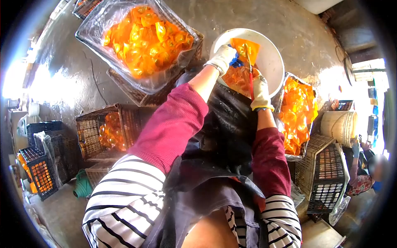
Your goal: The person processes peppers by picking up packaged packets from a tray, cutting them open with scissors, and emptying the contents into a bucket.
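Note:
Both gloved hands are over a round white bucket [271,62]. My left hand [223,58], in a white glove with blue on the fingers, is closed at the left edge of a flat orange piece [248,48]. In my right hand [260,90], gloved in white and yellow, is a tool with red handles [251,82]; its dark blades lie across the orange piece. Orange scraps [239,79] lie in the bucket below. A black apron [225,124] covers the lap.
A plastic-lined crate of orange pieces [144,41] stands upper left, another [295,115] at the right. A tipped crate [89,136] holds orange items. Stacked crates [326,177], a beige bucket [339,126] and another person [359,177] are at the far right.

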The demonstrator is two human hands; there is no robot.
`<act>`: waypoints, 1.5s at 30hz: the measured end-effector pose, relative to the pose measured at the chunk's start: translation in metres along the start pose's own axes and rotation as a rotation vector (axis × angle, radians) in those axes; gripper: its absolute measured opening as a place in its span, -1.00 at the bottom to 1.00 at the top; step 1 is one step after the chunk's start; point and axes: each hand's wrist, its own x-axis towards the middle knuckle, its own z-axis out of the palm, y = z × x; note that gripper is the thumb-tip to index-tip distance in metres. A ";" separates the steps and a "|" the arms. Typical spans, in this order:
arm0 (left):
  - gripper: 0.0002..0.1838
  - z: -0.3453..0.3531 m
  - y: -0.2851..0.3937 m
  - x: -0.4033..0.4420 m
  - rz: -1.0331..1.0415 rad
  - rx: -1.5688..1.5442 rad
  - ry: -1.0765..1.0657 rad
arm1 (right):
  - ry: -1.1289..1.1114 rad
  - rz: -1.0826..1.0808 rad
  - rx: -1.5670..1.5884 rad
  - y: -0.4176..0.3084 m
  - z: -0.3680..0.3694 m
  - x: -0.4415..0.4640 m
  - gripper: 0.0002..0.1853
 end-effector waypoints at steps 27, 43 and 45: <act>-0.43 0.005 0.055 -0.033 -0.138 -0.688 -0.128 | -0.128 0.437 0.476 -0.090 -0.023 -0.021 -0.71; -0.51 0.009 0.079 -0.036 -0.177 0.134 0.032 | -0.077 0.088 -0.470 -0.038 -0.030 -0.001 -0.76; -0.50 0.002 0.087 -0.048 -0.101 0.050 0.024 | 0.083 0.124 -0.424 0.001 -0.025 0.002 -0.66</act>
